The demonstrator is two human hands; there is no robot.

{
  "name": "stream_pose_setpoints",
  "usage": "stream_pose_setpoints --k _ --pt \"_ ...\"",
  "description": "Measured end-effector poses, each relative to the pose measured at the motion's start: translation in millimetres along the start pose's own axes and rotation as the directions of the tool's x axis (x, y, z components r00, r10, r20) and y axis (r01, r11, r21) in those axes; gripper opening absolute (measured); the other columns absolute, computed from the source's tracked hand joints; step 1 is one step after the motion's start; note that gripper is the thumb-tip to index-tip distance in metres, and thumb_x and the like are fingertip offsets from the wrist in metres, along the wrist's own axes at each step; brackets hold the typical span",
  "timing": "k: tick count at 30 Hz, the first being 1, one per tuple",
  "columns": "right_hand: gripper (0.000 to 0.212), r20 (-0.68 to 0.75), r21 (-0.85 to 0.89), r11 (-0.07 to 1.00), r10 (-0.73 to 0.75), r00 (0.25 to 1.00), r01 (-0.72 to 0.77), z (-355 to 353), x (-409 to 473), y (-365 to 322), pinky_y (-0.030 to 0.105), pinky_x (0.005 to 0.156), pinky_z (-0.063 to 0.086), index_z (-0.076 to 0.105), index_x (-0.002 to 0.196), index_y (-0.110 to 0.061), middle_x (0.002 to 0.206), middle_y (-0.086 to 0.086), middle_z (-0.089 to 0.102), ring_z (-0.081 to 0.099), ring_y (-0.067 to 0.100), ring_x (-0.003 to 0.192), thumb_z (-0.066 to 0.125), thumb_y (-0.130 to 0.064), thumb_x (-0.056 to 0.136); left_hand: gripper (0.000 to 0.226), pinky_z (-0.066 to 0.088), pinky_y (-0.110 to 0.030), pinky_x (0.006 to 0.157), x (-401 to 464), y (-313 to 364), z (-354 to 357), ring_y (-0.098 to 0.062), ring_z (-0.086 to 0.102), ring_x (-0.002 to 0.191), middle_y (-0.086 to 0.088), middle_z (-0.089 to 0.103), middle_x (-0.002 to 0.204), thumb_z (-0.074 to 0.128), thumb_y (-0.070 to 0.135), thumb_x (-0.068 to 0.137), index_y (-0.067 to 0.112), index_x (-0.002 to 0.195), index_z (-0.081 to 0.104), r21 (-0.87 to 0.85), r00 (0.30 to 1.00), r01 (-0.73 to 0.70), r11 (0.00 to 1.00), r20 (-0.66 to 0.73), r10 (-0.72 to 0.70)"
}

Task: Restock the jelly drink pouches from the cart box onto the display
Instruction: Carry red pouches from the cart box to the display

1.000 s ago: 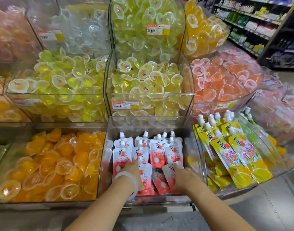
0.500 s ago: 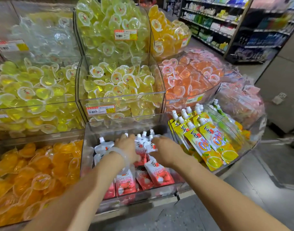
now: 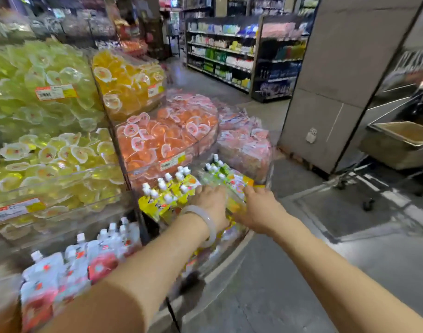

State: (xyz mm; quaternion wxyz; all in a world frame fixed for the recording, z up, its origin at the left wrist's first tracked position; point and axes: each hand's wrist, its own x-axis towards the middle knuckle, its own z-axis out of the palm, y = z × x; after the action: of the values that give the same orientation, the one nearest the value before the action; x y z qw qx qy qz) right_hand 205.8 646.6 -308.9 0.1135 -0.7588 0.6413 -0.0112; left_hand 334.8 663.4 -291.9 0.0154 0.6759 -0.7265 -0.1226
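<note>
Yellow and green jelly drink pouches (image 3: 167, 195) with white caps stand in a curved clear bin (image 3: 232, 246) at the display's right end. My left hand (image 3: 211, 203), a pale bangle on its wrist, lies on top of these pouches with fingers reaching forward. My right hand (image 3: 256, 209) is beside it at the bin's right side, touching a yellow-orange pouch (image 3: 245, 182); motion blur hides its fingers. Red and white pouches (image 3: 85, 260) fill the bin at lower left. A cardboard box (image 3: 402, 143) sits on a cart at far right.
Clear bins of yellow jelly cups (image 3: 49, 159), orange cups (image 3: 124, 82) and pink-orange cups (image 3: 165, 140) rise above the pouches. A grey pillar (image 3: 337, 80) stands right of the display. Product shelves (image 3: 232, 56) line the aisle behind. Bare floor (image 3: 325, 248) lies between display and cart.
Both hands left the red and white pouch bin and moved right onto the yellow and green pouches. My view swung right, bringing the pillar and the cart box into sight.
</note>
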Motion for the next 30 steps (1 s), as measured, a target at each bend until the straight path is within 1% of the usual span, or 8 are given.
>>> stream_pose_setpoints --k 2,4,7,9,14,20,26,30 --pt "0.056 0.009 0.026 0.996 0.085 0.996 -0.085 -5 -9 53 0.042 0.102 0.041 0.037 0.132 -0.010 0.133 0.016 0.044 0.040 0.035 0.126 0.059 -0.034 0.086 0.064 0.035 -0.040 0.107 19 50 12 -0.032 0.031 0.132 -0.012 0.039 0.138 0.067 0.036 0.081 0.012 0.132 0.038 0.019 0.998 -0.064 0.998 0.024 0.063" --pt "0.057 0.035 0.020 0.986 0.165 0.986 -0.166 -9 -19 105 0.042 0.100 0.041 0.036 0.132 -0.011 0.134 0.014 0.043 0.039 0.035 0.126 0.060 -0.034 0.086 0.069 0.033 -0.040 0.108 37 98 24 -0.032 0.034 0.130 -0.012 0.041 0.136 0.072 0.037 0.076 0.012 0.131 0.038 0.060 0.989 -0.142 0.988 0.050 0.139" --pt "0.070 0.067 0.030 0.955 0.293 0.954 -0.296 -16 -35 180 0.042 0.103 0.038 0.028 0.142 -0.014 0.140 0.012 0.038 0.034 0.034 0.131 0.061 -0.038 0.085 0.078 0.033 -0.039 0.108 59 166 41 -0.032 0.036 0.129 -0.013 0.041 0.135 0.077 0.039 0.070 0.012 0.131 0.038 0.117 0.969 -0.233 0.965 0.110 0.221" --pt "0.074 0.082 0.026 0.927 0.372 0.925 -0.375 -21 -44 226 0.042 0.105 0.037 0.027 0.143 -0.013 0.141 0.013 0.037 0.034 0.035 0.131 0.062 -0.042 0.084 0.080 0.035 -0.042 0.107 72 206 51 -0.033 0.036 0.129 -0.013 0.041 0.135 0.078 0.041 0.069 0.012 0.131 0.038 0.159 0.955 -0.279 0.947 0.148 0.257" --pt "0.064 0.119 0.072 0.843 0.523 0.844 -0.533 -34 -55 322 0.042 0.101 0.040 0.032 0.136 -0.012 0.137 0.015 0.039 0.037 0.035 0.128 0.064 -0.037 0.086 0.074 0.037 -0.044 0.103 114 294 69 -0.032 0.033 0.130 -0.011 0.036 0.137 0.075 0.039 0.075 0.014 0.132 0.036 0.170 0.918 -0.364 0.916 0.231 0.322" --pt "0.061 0.131 0.066 0.767 0.627 0.768 -0.638 -44 -25 421 0.043 0.099 0.041 0.028 0.140 -0.012 0.140 0.015 0.036 0.036 0.036 0.127 0.059 -0.030 0.091 0.066 0.038 -0.042 0.101 187 381 91 -0.031 0.032 0.131 -0.009 0.035 0.140 0.070 0.032 0.081 0.015 0.135 0.035 0.169 0.865 -0.474 0.864 0.273 0.421" --pt "0.055 0.122 0.056 0.719 0.683 0.720 -0.692 -85 55 516 0.044 0.098 0.041 0.029 0.139 -0.012 0.139 0.015 0.037 0.037 0.037 0.126 0.056 -0.024 0.092 0.065 0.039 -0.042 0.099 306 466 79 -0.031 0.032 0.130 -0.009 0.035 0.140 0.070 0.035 0.081 0.015 0.132 0.035 0.149 0.824 -0.539 0.829 0.295 0.483" --pt "0.060 0.053 0.084 0.701 0.707 0.706 -0.708 -116 114 577 0.045 0.098 0.043 0.029 0.140 -0.012 0.139 0.013 0.037 0.038 0.038 0.125 0.060 -0.022 0.090 0.069 0.038 -0.044 0.101 390 525 62 -0.032 0.032 0.130 -0.010 0.033 0.140 0.070 0.037 0.082 0.016 0.136 0.033 0.168 0.806 -0.578 0.799 0.274 0.525"
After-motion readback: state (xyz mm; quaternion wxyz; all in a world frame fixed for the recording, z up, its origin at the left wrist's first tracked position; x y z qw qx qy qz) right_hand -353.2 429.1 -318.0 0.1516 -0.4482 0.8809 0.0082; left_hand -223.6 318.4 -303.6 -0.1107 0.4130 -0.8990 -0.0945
